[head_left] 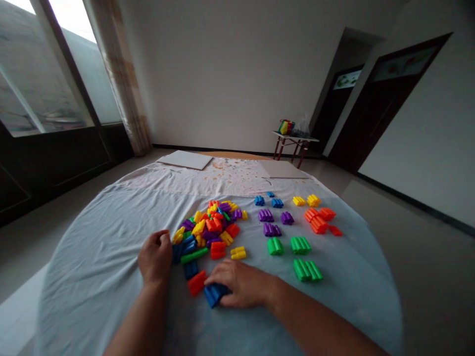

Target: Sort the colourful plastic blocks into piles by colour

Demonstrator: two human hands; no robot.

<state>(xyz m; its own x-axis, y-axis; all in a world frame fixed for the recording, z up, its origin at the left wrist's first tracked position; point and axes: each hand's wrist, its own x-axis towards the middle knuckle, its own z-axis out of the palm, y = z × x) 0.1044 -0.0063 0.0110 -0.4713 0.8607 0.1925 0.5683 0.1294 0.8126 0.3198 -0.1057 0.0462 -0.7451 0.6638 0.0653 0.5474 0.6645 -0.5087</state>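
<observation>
My right hand (239, 283) is closed round a blue block (214, 294) near the front of the table, beside a red-orange block (197, 283). My left hand (156, 254) rests with curled fingers at the left edge of a mixed pile of coloured blocks (213, 222); what it holds, if anything, is hidden. Between the hands lie a dark blue block (191, 269) and a long green one (194, 255). To the right stand groups by colour: green (308, 270), purple (272, 229), blue (277, 203), yellow (313, 200) and orange (318, 224).
A pale cloth covers the round table (92, 247). Two flat boards, a white one (187, 159) and a beige one (284, 169), lie at its far side. Behind, a small side table (297, 137) holds a colourful bag (286, 127) by the wall.
</observation>
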